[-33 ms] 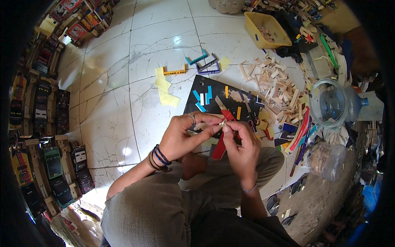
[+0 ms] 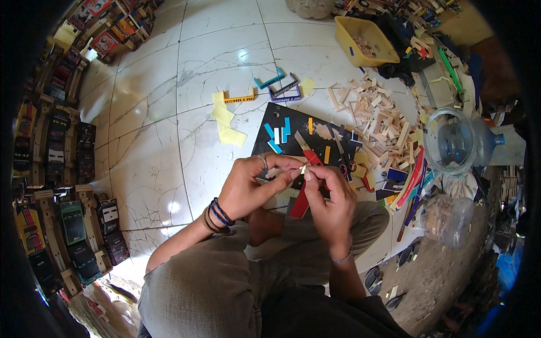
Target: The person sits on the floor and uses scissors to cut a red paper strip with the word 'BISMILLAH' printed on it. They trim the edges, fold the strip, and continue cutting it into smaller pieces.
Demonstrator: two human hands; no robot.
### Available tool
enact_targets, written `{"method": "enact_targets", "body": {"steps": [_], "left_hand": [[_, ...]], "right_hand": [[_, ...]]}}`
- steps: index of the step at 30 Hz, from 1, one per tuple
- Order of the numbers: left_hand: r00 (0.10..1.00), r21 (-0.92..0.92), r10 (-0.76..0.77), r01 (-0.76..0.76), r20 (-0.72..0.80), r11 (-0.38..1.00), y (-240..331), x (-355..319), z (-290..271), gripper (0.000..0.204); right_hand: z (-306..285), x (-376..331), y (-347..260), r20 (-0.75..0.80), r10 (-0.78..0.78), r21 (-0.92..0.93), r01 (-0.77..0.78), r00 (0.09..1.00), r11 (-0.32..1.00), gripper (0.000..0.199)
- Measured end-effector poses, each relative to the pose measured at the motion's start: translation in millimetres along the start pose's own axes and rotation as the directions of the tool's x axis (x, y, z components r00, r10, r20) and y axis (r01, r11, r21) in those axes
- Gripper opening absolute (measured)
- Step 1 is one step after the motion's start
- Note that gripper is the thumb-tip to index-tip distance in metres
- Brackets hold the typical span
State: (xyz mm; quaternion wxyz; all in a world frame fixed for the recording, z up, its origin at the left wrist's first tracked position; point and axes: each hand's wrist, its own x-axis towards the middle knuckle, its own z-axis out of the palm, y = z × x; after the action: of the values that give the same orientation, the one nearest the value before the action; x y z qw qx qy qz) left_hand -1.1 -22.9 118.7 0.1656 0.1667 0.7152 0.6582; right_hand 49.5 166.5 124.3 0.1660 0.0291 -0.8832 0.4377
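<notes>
I sit on a white tiled floor with both hands raised over my lap. My left hand (image 2: pixel 253 188), with a ring and dark wristbands, pinches a small pale wooden piece (image 2: pixel 303 168) at its fingertips. My right hand (image 2: pixel 332 197) meets it there and grips a long red strip (image 2: pixel 300 204) that hangs down between the hands. The fingertips of both hands touch at the top of the strip. Behind the hands lies a black mat (image 2: pixel 293 127) with small blue, white and orange pieces on it.
A heap of small wooden sticks (image 2: pixel 377 121) lies right of the mat, with a yellow tray (image 2: pixel 366 39) beyond it. A clear water jug (image 2: pixel 456 141) and a clear bag (image 2: pixel 448 219) stand at right. Yellow papers (image 2: pixel 228 124) lie ahead. Rows of toy trucks (image 2: pixel 56 152) line the left.
</notes>
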Motion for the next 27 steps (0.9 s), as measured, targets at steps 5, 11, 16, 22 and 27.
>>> {"method": "enact_targets", "body": {"steps": [5,11,16,22,27], "left_hand": [[0.999,-0.159,-0.037,0.033,-0.023,0.987,-8.7,0.9,2.1,0.018],[0.983,-0.476,-0.17,0.121,-0.062,0.871,-15.0,0.9,-0.7,0.017],[0.939,-0.701,-0.253,0.017,-0.235,0.713,-14.4,2.8,-9.9,0.02],[0.838,-0.682,-0.22,-0.223,-0.499,0.697,-19.0,-2.0,-28.9,0.022],[0.829,-0.612,-0.196,-0.205,-0.523,0.764,-30.3,-2.0,-35.9,0.035]], "right_hand": [[0.7,0.9,-2.4,-0.002,0.024,0.024,-0.024,1.0,0.999,0.011],[-7.4,-1.0,6.8,-0.001,0.103,0.036,-0.103,0.995,0.994,0.011],[-27.7,-7.1,57.2,-0.112,0.284,0.042,-0.281,0.952,0.959,0.016],[-79.5,-20.3,127.4,-0.371,0.348,-0.319,-0.471,0.861,0.823,0.022],[-79.1,-19.9,118.8,-0.441,0.37,-0.22,-0.498,0.818,0.839,0.025]]}}
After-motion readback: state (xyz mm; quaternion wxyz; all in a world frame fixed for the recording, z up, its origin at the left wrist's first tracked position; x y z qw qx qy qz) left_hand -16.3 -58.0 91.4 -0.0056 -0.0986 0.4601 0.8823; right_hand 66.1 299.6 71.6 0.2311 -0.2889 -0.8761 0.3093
